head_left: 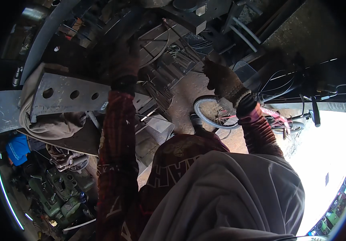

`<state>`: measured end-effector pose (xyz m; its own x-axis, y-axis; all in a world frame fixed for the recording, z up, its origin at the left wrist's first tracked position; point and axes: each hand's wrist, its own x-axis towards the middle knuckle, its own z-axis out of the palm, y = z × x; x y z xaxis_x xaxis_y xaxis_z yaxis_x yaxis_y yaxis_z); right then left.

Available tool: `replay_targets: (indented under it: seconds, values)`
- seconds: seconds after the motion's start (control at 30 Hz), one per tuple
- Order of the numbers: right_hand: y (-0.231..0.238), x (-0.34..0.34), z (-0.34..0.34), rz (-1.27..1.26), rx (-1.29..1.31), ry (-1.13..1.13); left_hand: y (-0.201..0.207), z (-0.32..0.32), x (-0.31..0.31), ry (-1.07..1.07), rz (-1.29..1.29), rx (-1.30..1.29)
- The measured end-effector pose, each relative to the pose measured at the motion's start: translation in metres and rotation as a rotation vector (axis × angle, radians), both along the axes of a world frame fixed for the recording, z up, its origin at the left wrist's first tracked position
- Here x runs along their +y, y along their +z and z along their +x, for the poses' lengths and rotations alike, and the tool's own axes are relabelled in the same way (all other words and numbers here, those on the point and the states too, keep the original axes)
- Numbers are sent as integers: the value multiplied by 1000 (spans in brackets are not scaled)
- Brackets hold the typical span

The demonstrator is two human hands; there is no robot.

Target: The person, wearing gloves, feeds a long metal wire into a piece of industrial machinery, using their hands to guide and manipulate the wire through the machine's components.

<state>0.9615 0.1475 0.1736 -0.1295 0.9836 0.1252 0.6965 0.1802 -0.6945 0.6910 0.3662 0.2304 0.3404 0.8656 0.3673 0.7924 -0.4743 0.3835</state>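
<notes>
My left hand (124,60), in a dark work glove, reaches forward over the dark metalwork at the upper middle. Its fingers are lost in shadow and blur, so what they touch or hold cannot be made out. Beside it is a thin curved metal hoop (167,44). My right hand (226,82), in a brown knitted glove, hangs above the floor right of the metal pieces. Its thumb stands apart from the fingers, and nothing shows in it. Below this hand is a bicycle's front wheel (211,114). Several flat metal bars (173,68) lie between the two hands.
A long steel beam with round holes (62,91) lies at the left, grey cloth (56,126) draped by its end. A pink bicycle frame (275,114) stands at the right beside a bright opening. Green machinery (56,197) fills the lower left, near a person in blue (18,149).
</notes>
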Motion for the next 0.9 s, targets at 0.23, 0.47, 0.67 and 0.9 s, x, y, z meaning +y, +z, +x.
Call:
replay_targets:
  seconds: [0.23, 0.47, 0.67, 0.9]
  values:
    - [-4, 11, 10, 37, -19, 20, -10, -10, 25, 81, 54, 153]
    - [6, 7, 1, 9, 145, -26, -16, -16, 34, -3, 239, 273]
    - [34, 11, -3, -466, 777, -186, -25, -19, 39, 33, 36, 157]
    - [44, 11, -105, -360, 1429, -705, -19, -15, 35, 97, -89, 187]
